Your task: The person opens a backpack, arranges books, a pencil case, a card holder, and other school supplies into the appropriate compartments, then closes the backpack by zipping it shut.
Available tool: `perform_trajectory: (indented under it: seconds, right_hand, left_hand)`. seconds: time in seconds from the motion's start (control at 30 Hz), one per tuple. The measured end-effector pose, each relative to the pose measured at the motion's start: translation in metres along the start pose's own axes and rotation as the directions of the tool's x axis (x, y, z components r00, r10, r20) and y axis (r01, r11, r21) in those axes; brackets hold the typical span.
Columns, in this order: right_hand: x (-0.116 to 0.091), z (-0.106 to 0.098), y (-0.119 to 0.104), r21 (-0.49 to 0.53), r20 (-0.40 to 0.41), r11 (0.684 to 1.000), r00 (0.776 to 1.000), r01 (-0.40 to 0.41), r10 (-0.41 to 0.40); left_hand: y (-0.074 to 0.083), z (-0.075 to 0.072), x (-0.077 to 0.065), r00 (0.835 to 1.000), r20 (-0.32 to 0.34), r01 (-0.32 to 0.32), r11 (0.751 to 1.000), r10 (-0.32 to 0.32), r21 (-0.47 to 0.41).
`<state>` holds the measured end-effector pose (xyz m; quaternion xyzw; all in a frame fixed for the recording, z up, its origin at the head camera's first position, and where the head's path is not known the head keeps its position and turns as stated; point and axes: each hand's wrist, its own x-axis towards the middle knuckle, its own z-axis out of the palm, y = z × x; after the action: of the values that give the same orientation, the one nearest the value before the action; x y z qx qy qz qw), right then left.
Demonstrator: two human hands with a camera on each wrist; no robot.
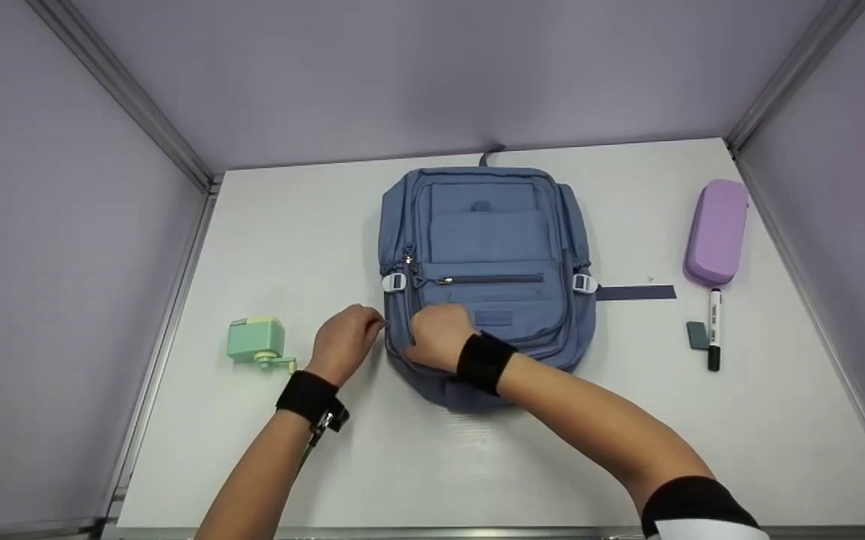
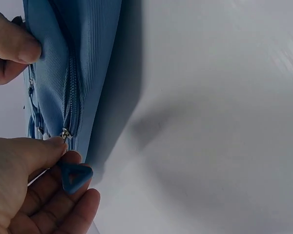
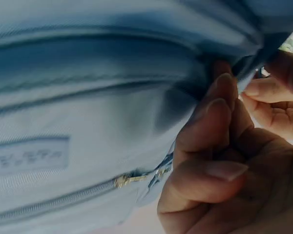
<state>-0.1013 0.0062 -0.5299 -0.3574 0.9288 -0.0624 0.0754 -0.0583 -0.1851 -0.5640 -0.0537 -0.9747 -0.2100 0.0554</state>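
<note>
1. Blue backpack (image 1: 488, 236) lies front-up, mid-surface (image 1: 432, 484).
2. My left hand (image 1: 346, 341) pinches a zipper pull (image 2: 66, 181) at the backpack's left side.
3. My right hand (image 1: 440, 337), fingers curled, grips the backpack's fabric near its lower left edge.
4. Green crank box (image 1: 256, 340): left of my left hand, apart.
5. Far right: purple case (image 1: 719, 231), marker (image 1: 715, 321), small dark-green piece (image 1: 697, 335) beside the marker.
</note>
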Motion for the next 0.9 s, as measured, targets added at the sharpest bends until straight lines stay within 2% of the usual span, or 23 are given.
perform_trajectory:
  seconds: [0.2,0.4,0.63,0.9]
  right_hand:
    - [0.004,0.002,0.0,0.056,0.016,0.998,1.0,-0.022,0.021]
    - [0.002,-0.003,-0.001,0.096,-0.007,0.995,0.999,-0.03,0.031]
    - [0.002,-0.009,0.0,0.127,0.001,0.991,0.999,-0.04,0.04]
    - [0.003,-0.016,0.002,0.172,0.032,0.985,0.999,-0.026,0.02]
  left_hand:
    - [0.002,0.001,-0.003,1.0,-0.001,0.022,0.999,-0.022,-0.043]
    - [0.005,0.0,-0.01,1.0,-0.013,0.021,0.996,-0.023,-0.09]
    - [0.015,-0.003,-0.03,1.0,0.0,0.014,0.996,-0.014,-0.093]
    - [0.033,-0.004,-0.052,0.998,-0.027,-0.052,0.996,0.05,-0.073]
